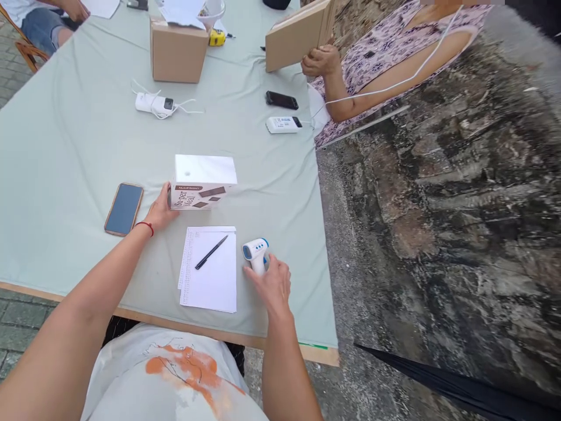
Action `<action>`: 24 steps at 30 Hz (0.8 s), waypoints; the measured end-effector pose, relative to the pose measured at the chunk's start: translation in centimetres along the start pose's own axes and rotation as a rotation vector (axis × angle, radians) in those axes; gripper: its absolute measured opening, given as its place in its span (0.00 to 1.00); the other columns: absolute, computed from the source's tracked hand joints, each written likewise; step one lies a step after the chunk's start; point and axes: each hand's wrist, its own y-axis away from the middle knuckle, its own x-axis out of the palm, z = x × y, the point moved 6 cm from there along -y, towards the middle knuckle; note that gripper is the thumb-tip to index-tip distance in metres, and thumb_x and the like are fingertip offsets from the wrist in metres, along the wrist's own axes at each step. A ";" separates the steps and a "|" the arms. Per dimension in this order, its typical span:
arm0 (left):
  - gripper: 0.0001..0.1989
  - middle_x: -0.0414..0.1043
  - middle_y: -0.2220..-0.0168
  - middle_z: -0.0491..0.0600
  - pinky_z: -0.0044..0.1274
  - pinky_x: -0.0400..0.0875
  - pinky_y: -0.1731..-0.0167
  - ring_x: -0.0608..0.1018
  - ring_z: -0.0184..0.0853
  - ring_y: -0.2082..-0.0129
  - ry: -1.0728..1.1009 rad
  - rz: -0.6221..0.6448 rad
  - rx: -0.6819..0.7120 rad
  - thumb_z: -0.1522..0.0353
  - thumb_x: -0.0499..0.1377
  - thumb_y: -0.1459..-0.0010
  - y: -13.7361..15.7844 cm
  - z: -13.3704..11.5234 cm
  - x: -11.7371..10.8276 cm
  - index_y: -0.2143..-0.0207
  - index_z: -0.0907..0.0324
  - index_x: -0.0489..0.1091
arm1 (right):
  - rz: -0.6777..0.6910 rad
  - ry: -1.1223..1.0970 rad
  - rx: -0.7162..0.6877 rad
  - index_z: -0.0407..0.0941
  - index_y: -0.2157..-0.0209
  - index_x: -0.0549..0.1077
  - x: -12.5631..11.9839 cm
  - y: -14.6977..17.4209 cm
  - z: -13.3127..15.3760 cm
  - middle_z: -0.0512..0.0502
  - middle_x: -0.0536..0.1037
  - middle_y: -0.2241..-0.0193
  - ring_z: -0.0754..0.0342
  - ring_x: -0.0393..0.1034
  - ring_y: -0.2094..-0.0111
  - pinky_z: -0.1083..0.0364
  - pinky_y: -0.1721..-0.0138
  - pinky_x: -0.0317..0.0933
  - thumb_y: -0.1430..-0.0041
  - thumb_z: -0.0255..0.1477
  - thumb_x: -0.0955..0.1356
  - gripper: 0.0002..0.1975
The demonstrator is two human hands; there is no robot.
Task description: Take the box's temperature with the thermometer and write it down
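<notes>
My left hand (163, 209) is against the left side of a white box (205, 169) printed "Super Meal", its fingers partly hidden behind the box. My right hand (272, 282) is wrapped round the handle of a white and blue infrared thermometer (255, 248) at the right of the papers. Between my arms lies a small stack of white paper (210, 286) with a black pen (211, 252) across it. A smartphone (124, 209) with a brown edge lies left of my left hand.
A cardboard box (177, 55), a yellow tape measure (217, 38) and a white power bank with cables (153, 104) are farther back. Beside a black phone (281, 100) and another power bank (284, 124), a person's hand (322, 61) holds a cardboard box (293, 41). Another person sits at upper left.
</notes>
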 end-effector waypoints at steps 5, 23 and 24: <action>0.41 0.62 0.40 0.56 0.30 0.70 0.63 0.69 0.30 0.72 -0.025 0.024 -0.025 0.59 0.64 0.49 0.4 -0.1 -0.8 0.36 0.59 0.53 | 0.090 -0.224 0.139 0.42 0.49 0.71 0.9 0.2 -0.4 0.36 0.73 0.55 0.41 0.66 0.53 0.48 0.56 0.61 0.51 0.44 0.66 0.30; 0.30 0.71 0.62 0.51 0.26 0.64 0.66 0.69 0.32 0.71 -0.130 -0.049 0.023 0.49 0.52 0.41 1.9 -1.4 -0.4 0.47 0.63 0.68 | 0.435 -1.352 0.090 0.44 0.71 0.67 4.0 1.3 17.0 0.53 0.64 0.77 0.58 0.55 0.76 0.57 0.73 0.52 0.51 0.54 0.71 0.26; 0.30 0.71 0.62 0.51 0.26 0.64 0.66 0.69 0.32 0.71 -0.131 -0.049 0.022 0.49 0.52 0.41 1.9 -1.4 -0.4 0.47 0.63 0.68 | 0.432 -1.353 0.089 0.44 0.71 0.67 4.1 1.3 17.0 0.53 0.65 0.77 0.58 0.55 0.76 0.57 0.73 0.52 0.52 0.54 0.71 0.27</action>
